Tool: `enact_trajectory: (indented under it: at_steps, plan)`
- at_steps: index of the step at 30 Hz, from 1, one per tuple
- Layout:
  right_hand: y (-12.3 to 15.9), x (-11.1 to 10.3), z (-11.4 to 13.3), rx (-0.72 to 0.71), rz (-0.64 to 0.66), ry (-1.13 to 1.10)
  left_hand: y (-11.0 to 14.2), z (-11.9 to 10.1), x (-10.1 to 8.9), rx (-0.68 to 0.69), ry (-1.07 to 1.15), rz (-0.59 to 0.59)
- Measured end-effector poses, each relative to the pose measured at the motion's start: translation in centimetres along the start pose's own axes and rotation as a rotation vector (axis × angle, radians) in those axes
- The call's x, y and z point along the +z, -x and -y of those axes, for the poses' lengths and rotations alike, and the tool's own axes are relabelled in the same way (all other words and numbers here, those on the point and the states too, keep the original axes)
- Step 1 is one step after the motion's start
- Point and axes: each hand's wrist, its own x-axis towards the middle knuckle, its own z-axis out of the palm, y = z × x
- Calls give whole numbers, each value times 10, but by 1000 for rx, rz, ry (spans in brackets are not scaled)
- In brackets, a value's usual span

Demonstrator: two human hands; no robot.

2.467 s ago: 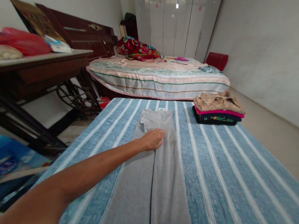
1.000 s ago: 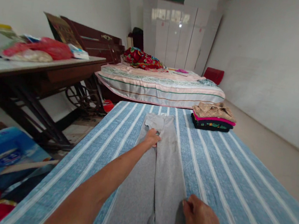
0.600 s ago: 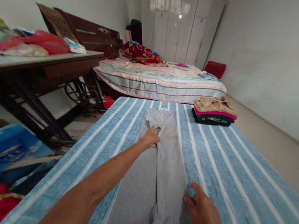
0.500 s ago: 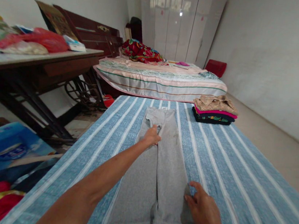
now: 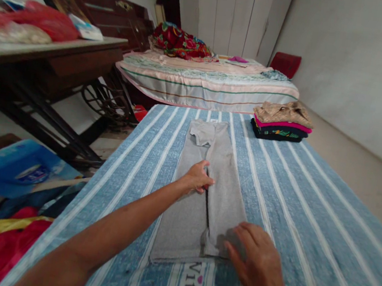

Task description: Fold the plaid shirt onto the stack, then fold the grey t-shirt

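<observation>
Grey pants lie flat and lengthwise on a blue-and-white striped bed cover, the waist at the far end and the leg hems toward me. My left hand rests on them between the two legs, thumb and index finger apart; its other fingers are partly curled out of sight. Near the hem of the right leg, my right hand is open, fingertips over the leg's outer edge. A flap of grey fabric is folded down by the waist.
Folded clothes are stacked at the bed cover's far right corner. The striped bed cover carries printed letters near me. Another bed stands beyond. To the left are a sewing-machine table, a blue package and colourful cloth.
My left hand has come down from near the waist to between the legs, off the flap. My right hand has spread over the leg's lower edge. The view has tilted downward.
</observation>
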Motion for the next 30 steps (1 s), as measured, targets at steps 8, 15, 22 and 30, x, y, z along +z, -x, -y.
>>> enact_trajectory:
  at_steps: [8, 15, 22, 30]
  plan:
    - [11, 6, 13, -116, 75, -179, 31, 12, 15, 8, 63, 319]
    - [10, -2, 6, 11, -1, -348, 44, 15, 20, -46, 267, 386]
    - [16, 4, 4, -44, 11, -331, 51, 25, 25, -19, 178, 280]
    - [17, 12, 25, -208, -55, -109, 57, 28, 27, 64, 199, 223]
